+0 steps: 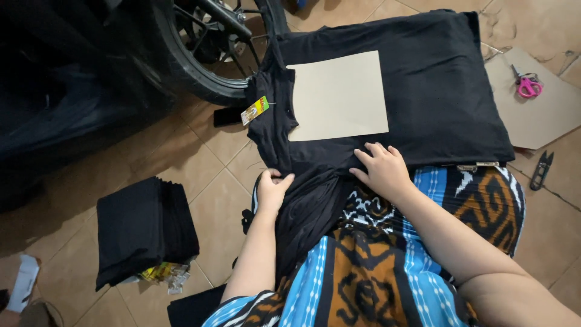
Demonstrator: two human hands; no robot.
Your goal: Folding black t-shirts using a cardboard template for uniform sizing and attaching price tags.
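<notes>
A black T-shirt [436, 79] lies spread face down on the tiled floor with a beige cardboard square [338, 97] on its back. A coloured hang tag [255, 110] dangles at the collar side. My left hand [273, 189] pinches the black fabric of the shirt's near edge, fingers closed on it. My right hand [382, 169] rests flat on the shirt just below the cardboard, fingers spread. My lap is covered by a blue, brown and black patterned cloth [375, 260].
A stack of folded black shirts [142, 227] sits at the left. A motorbike wheel [200, 54] stands at the upper left. Pink-handled scissors [528, 85] lie on a cardboard sheet [544, 115] at right; small black thread snips [540, 169] lie beside it.
</notes>
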